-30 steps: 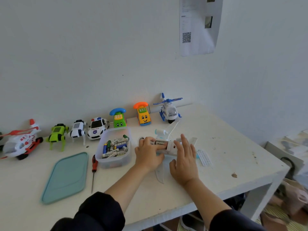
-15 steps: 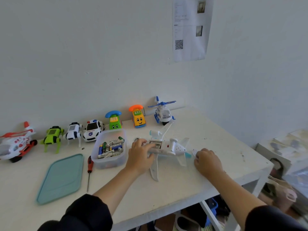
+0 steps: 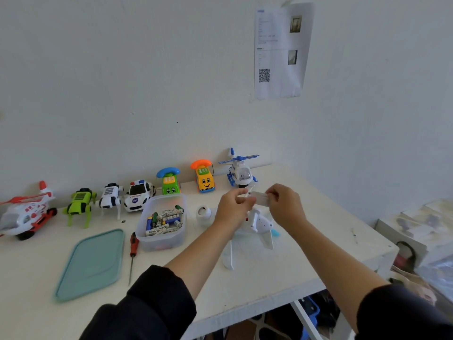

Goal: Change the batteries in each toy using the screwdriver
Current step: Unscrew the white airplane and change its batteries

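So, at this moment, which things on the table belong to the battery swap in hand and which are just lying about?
In use:
- left hand and right hand, holding a small white cover
- white toy plane under them
- tub of batteries
- screwdriver

Lying about:
- teal lid
- police car
- two phone cars
- blue helicopter

Left of the clear plastic tub [image 3: 160, 239] of green, blue and white batteries [image 3: 163, 220] lie a red-handled screwdriver [image 3: 133, 251] and a teal lid [image 3: 92, 263]. Behind the tub stand a white police car [image 3: 137, 195] and a green phone car with a blue handset [image 3: 169, 180]; right of the tub lies a white plastic toy plane [image 3: 255, 227].
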